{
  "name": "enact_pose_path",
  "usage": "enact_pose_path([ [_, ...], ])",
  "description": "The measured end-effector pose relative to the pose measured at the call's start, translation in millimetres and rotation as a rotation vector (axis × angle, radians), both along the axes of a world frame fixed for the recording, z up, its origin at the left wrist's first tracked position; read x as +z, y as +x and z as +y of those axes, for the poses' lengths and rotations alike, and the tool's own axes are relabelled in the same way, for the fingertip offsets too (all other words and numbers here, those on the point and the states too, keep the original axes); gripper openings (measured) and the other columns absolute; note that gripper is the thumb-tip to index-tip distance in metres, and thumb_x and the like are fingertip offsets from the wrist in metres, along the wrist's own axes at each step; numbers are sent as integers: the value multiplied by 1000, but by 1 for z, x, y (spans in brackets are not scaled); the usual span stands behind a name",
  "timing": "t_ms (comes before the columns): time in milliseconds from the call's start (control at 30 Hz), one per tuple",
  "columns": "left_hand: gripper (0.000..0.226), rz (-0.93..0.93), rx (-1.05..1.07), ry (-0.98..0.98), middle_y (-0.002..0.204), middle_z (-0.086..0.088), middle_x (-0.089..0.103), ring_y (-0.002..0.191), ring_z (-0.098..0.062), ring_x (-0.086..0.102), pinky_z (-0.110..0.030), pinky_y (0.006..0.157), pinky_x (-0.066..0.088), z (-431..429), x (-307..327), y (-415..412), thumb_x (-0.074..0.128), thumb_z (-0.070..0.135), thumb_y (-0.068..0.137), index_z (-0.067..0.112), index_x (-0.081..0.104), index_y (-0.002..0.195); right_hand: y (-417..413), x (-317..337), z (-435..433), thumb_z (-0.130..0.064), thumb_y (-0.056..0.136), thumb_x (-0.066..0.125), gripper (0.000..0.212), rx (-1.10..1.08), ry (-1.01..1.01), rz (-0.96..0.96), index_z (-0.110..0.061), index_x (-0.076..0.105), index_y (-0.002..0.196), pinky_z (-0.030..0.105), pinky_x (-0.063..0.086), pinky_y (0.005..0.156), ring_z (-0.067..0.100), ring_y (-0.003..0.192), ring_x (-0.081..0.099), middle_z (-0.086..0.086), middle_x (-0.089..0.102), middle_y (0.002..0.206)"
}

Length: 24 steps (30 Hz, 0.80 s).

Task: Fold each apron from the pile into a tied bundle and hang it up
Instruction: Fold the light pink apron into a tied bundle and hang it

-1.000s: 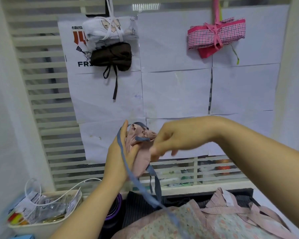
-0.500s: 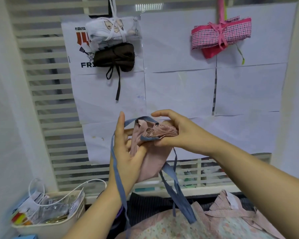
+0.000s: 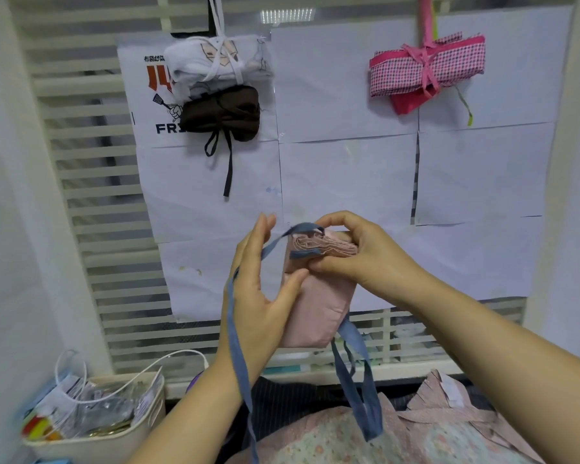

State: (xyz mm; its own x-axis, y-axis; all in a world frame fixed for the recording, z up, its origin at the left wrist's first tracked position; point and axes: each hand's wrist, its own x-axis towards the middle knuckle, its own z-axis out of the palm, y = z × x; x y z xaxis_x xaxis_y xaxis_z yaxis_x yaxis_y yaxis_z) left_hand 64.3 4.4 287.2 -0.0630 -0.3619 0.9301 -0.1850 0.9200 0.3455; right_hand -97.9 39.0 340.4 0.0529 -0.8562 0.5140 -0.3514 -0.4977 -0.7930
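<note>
**Asker:** What are the hands doing?

**Operator:** I'm watching through the head camera. The right hand [image 3: 365, 259] is curling over the top of the pink bundle [image 3: 318, 309], thumb and fingers pinching its layered edge. The left hand [image 3: 258, 296] is standing flat beside it, fingers straight and together, thumb pressing the bundle's side. The bundle is being held in the air between both hands, in front of the wall.

**Asker:** And the ties?

**Operator:** One blue strap [image 3: 238, 356] is running from the bundle's top across the left fingers and trailing down past the wrist. A second blue strap [image 3: 359, 380] is hanging from the bundle's lower end onto the apron pile [image 3: 332, 437].

**Asker:** How should the tying go?

**Operator:** As I'm judging it, the right pinch needs to be firm so the folds aren't springing open. I'd be drawing the strap snug round the middle, then crossing it with the other tie. Slack is the risk.

**Asker:** What is around?

**Operator:** Three tied bundles are hanging on a slatted wall [image 3: 87, 202] covered with paper sheets [image 3: 349, 175]. A white bundle [image 3: 215, 65] is sitting over a dark brown bundle [image 3: 221, 112] at left, and a pink checked bundle [image 3: 426, 68] is at right. A basket [image 3: 148, 413] of small packets is sitting at lower left.
</note>
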Motion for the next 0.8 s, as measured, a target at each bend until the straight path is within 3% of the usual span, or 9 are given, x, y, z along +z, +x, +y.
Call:
enact_pose_path([
  [67, 45, 61, -68, 87, 124, 16, 61, 117, -1, 56, -16, 97, 43, 5, 4, 1, 67, 23, 85, 38, 52, 125, -3, 0, 0, -3, 74, 77, 41, -34, -14, 31, -23, 60, 105, 16, 49, 75, 1, 76, 62, -3, 69, 89],
  [133, 24, 197, -209, 317, 96, 12, 73, 98, -4, 67, -16, 83, 50, 7, 6, -1, 67, 18, 86, 36, 66, 101, -6, -1, 0, -7, 73, 79, 35, -63, -17, 73, -22, 63, 99, 14, 48, 72, -1, 75, 61, -3, 68, 89],
  [267, 19, 322, -356, 604, 75, 5, 74, 74, -10, 71, -14, 69, 53, -1, 8, 4, 59, 3, 88, 18, 68, 92, -11, -4, 0, -12, 72, 80, 31, -42, 13, 96, -21, 65, 97, 15, 48, 72, 0, 76, 61, -3, 69, 89],
  [333, 18, 272, -444, 654, 73, 3, 73, 71, -9, 70, -15, 69, 53, -1, 8, 6, 61, 3, 84, 17, 69, 92, -13, -4, 1, -11, 73, 80, 37, -6, 29, 75, -21, 66, 105, 16, 50, 78, 3, 85, 64, -3, 71, 97],
  [433, 15, 126, -381, 596, 70, 7, 71, 68, -5, 65, -15, 69, 52, -1, 8, 7, 65, 7, 78, 19, 69, 86, -14, -1, 4, -9, 74, 78, 41, 43, 47, 131, -22, 65, 111, 15, 50, 79, 2, 89, 65, -7, 72, 98],
  [500, 8, 104, -387, 614, 72, 2, 71, 70, -12, 65, -21, 69, 55, -3, 8, 8, 65, 12, 79, 17, 69, 83, -13, 1, 6, -9, 73, 79, 45, 66, 46, 173, -23, 64, 113, 14, 49, 80, 1, 90, 64, -7, 71, 100],
  [667, 12, -20, -537, 1004, 70, -9, 64, 55, -10, 59, -18, 54, 50, -4, 6, 11, 56, 7, 93, 5, 66, 87, -16, 5, 12, -16, 76, 77, 65, 72, 10, 239, -41, 49, 129, 18, 50, 82, 7, 94, 64, -1, 67, 103],
  [733, 13, -103, -546, 1087, 65, -7, 61, 49, -7, 55, -15, 50, 47, -4, 4, 12, 56, 7, 93, 6, 64, 83, -15, 3, 14, -17, 79, 75, 62, 86, 5, 289, -44, 49, 128, 22, 50, 86, 10, 96, 64, 1, 67, 105],
  [800, 7, -162, -559, 1155, 63, -4, 59, 48, -5, 54, -13, 48, 45, -6, 2, 14, 62, 13, 88, 7, 61, 85, -14, 0, 15, -13, 81, 73, 51, 117, 14, 305, -38, 56, 122, 17, 48, 90, 3, 102, 63, -9, 67, 111],
])
